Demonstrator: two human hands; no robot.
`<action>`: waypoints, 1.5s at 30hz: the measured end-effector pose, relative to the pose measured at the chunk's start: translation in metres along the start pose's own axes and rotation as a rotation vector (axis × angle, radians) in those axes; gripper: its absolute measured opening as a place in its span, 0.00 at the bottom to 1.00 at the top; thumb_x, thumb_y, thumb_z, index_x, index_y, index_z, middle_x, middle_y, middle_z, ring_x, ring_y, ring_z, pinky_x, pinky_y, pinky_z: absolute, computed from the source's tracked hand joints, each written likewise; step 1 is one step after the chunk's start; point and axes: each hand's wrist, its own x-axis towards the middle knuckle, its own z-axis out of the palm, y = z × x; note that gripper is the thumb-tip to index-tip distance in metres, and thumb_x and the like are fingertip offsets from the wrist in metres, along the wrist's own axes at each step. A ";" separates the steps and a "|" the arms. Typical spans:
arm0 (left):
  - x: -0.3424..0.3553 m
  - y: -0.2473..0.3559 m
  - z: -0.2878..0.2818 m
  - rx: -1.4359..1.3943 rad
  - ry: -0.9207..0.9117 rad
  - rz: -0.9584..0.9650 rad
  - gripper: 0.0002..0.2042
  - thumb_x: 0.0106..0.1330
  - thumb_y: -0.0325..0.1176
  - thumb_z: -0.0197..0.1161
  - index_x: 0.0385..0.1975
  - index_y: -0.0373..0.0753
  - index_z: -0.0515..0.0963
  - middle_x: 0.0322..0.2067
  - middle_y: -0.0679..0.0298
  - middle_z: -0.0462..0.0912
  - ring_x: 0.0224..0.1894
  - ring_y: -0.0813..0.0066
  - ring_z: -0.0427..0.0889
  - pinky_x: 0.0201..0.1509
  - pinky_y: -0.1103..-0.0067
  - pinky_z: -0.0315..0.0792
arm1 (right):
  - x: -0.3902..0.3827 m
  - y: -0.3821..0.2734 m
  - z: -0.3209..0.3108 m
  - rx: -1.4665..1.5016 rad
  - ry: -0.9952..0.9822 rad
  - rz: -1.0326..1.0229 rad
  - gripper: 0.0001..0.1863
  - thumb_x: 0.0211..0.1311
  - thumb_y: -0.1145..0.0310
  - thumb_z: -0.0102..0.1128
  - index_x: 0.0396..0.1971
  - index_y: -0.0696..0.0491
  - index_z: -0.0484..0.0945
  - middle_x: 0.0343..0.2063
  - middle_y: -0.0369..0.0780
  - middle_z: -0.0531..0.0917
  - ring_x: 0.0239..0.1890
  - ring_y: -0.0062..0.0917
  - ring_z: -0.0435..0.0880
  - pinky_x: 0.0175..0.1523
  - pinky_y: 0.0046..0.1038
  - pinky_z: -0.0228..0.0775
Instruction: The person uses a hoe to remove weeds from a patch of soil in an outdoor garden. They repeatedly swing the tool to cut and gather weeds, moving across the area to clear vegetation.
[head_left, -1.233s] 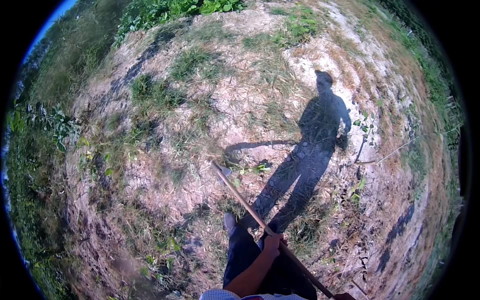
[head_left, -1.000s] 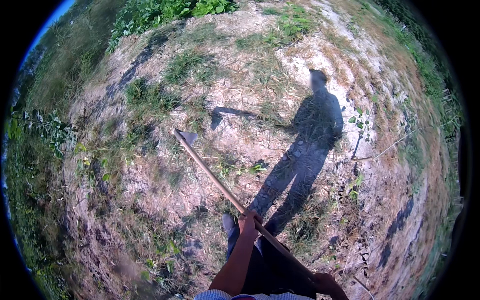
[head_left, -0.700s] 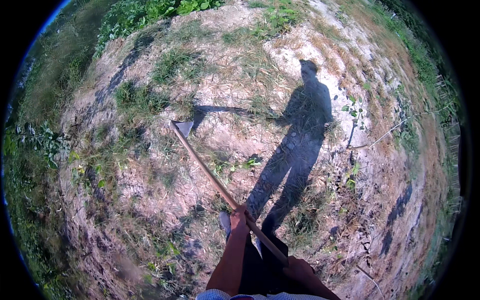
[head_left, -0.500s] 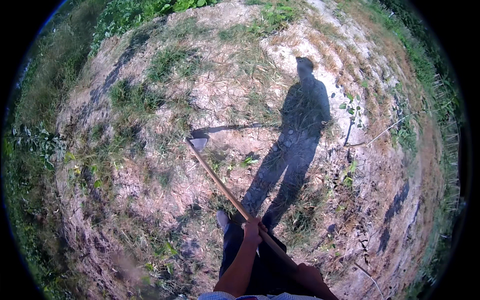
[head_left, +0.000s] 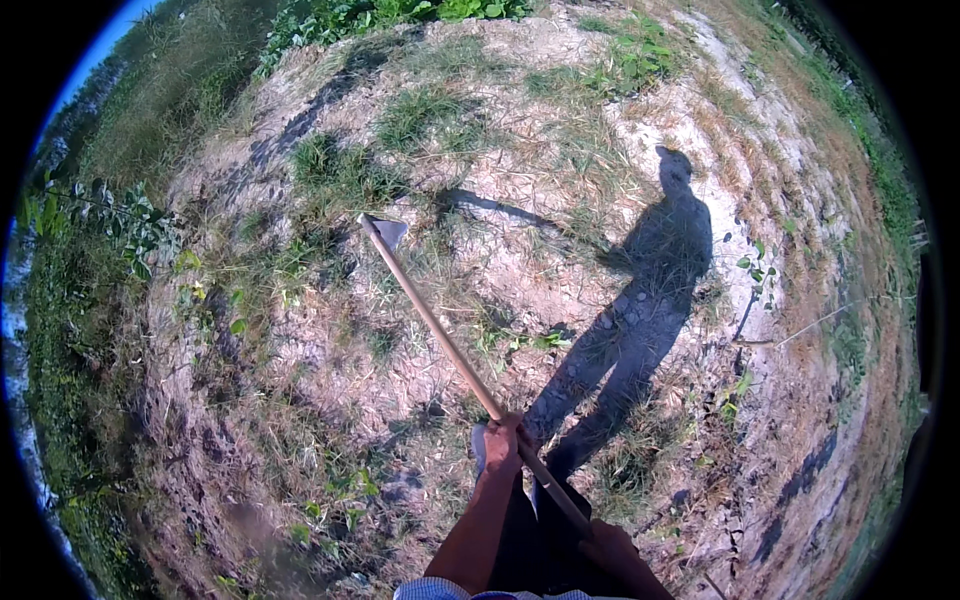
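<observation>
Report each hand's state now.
Left hand: closed on the hoe handle.
Right hand: closed on the same handle, lower down.

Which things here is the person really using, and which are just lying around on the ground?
In use:
long wooden-handled hoe with grey metal blade
left hand, gripping the handle
right hand, gripping the handle's end

Just there:
green grass tufts
leafy green plants
dry cracked soil
person's shadow
</observation>
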 end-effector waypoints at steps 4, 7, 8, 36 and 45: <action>0.021 0.031 -0.049 0.090 0.035 0.058 0.09 0.56 0.33 0.59 0.20 0.37 0.70 0.13 0.65 0.70 0.12 0.74 0.71 0.14 0.77 0.68 | 0.026 -0.045 0.019 -0.031 -0.075 0.018 0.21 0.49 0.56 0.56 0.36 0.59 0.70 0.28 0.53 0.80 0.36 0.49 0.79 0.44 0.44 0.70; 0.018 0.006 -0.086 -0.022 0.172 -0.012 0.08 0.57 0.31 0.59 0.19 0.37 0.69 0.13 0.65 0.70 0.11 0.71 0.71 0.14 0.76 0.68 | 0.027 -0.047 0.031 -0.072 -0.193 0.083 0.21 0.50 0.55 0.55 0.35 0.58 0.71 0.30 0.53 0.80 0.37 0.48 0.80 0.44 0.44 0.71; 0.006 -0.018 -0.086 0.002 0.199 -0.144 0.09 0.57 0.30 0.59 0.19 0.37 0.69 0.13 0.65 0.70 0.12 0.71 0.71 0.15 0.76 0.69 | 0.018 -0.038 0.029 -0.079 -0.225 0.124 0.21 0.50 0.53 0.55 0.34 0.58 0.72 0.30 0.53 0.80 0.37 0.48 0.80 0.44 0.43 0.71; 0.038 -0.011 -0.047 0.010 0.525 -0.136 0.09 0.56 0.28 0.59 0.19 0.35 0.67 0.12 0.61 0.70 0.11 0.70 0.71 0.12 0.75 0.70 | -0.006 -0.080 -0.084 -0.445 -0.176 0.125 0.18 0.52 0.61 0.50 0.40 0.55 0.74 0.41 0.52 0.78 0.46 0.44 0.77 0.47 0.44 0.69; 0.046 0.026 -0.033 0.093 0.300 -0.172 0.17 0.60 0.34 0.60 0.11 0.34 0.68 0.10 0.59 0.70 0.12 0.66 0.73 0.14 0.73 0.70 | -0.011 -0.120 -0.129 -0.450 -0.191 0.060 0.19 0.53 0.59 0.50 0.42 0.54 0.70 0.37 0.51 0.79 0.44 0.46 0.77 0.47 0.47 0.67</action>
